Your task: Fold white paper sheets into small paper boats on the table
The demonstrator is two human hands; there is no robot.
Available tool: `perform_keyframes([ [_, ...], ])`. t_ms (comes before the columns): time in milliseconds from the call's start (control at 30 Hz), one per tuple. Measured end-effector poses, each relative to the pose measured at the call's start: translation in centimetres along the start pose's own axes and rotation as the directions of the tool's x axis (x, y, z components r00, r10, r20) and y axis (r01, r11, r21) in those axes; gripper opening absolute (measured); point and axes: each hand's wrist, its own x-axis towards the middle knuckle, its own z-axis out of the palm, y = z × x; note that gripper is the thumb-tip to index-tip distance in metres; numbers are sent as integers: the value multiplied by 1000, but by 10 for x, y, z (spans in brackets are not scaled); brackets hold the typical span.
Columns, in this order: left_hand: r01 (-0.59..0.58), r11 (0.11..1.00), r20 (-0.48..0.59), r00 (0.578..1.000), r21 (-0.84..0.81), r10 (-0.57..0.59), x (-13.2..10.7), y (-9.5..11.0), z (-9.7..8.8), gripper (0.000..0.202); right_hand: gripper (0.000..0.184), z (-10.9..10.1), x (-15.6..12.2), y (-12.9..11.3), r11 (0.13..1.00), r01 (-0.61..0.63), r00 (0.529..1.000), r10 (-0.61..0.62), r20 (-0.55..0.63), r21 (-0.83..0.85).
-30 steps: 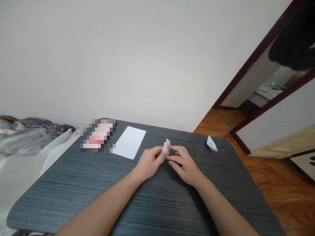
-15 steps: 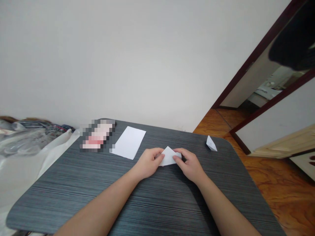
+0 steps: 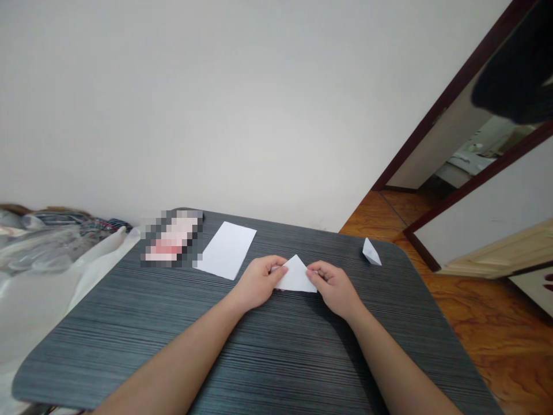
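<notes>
Between my hands is a folded piece of white paper (image 3: 296, 276), triangular with its point facing away from me. My left hand (image 3: 259, 282) pinches its left side, thumb on top and fingers behind. On the other side, my right hand (image 3: 333, 286) grips the right edge with the thumb in front and the fingers curled behind. The paper is held just above the dark table; whether its lower edge touches the surface I cannot tell. Parts of the sheet behind my fingers are hidden.
Flat white paper (image 3: 227, 251) lies left of my hands on the dark wood-grain table (image 3: 276, 357). Beyond it is a pixelated pink-and-white item (image 3: 173, 239). A small folded paper boat (image 3: 371, 252) sits near the far right corner. The wall (image 3: 259, 115) rises behind.
The folded paper now shows a wider, flatter triangle with a straighter lower edge. My hands have shifted slightly and still hold its two sides.
</notes>
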Motion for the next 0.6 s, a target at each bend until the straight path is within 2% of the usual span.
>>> perform_keyframes([
  [100, -1, 1000, 3, 1000, -17, 1, 0, 0, 0, 25, 20, 0, 0, 0, 1000, -4, 1000, 4, -9, 15],
  [367, 21, 999, 98, 995, -24, -19, -2, 5, 0, 24, 20, 1, -1, -5, 1000, 12, 999, -13, 45, 24],
  [600, 54, 998, 75, 996, -40, -51, -1, 3, 1, 25, 20, -2, -1, -6, 1000, 20, 999, -19, 44, -8],
])
